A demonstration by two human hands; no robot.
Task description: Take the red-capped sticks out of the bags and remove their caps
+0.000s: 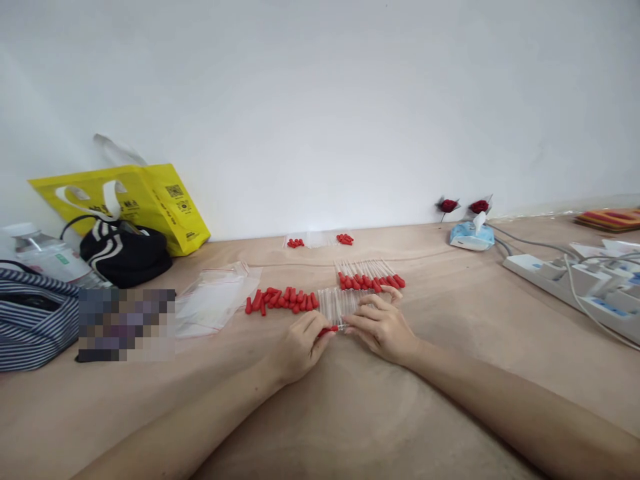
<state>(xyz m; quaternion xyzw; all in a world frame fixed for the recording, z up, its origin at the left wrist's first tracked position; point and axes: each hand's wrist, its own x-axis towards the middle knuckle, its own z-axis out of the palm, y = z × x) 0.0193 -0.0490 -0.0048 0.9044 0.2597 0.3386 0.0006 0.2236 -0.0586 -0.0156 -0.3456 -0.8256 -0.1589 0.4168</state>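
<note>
My left hand point(303, 343) pinches a small red cap point(330, 329) between thumb and fingers. My right hand point(383, 327) pinches the end of a thin clear tube point(342, 327), and cap and tube meet between the two hands. Just beyond my fingers lies a row of bare clear tubes point(340, 301). Left of that row sits a pile of loose red caps point(283, 299). Farther back is a bundle of tubes with red caps fitted point(370, 277).
Clear zip bags point(215, 300) lie to the left, past them a black bag point(125, 250), a yellow bag point(145, 197) and a striped pouch point(30, 320). A power strip with cables point(575, 283) and a tissue pack point(470, 235) are at the right. Small capped-tube bags point(320, 240) rest by the wall.
</note>
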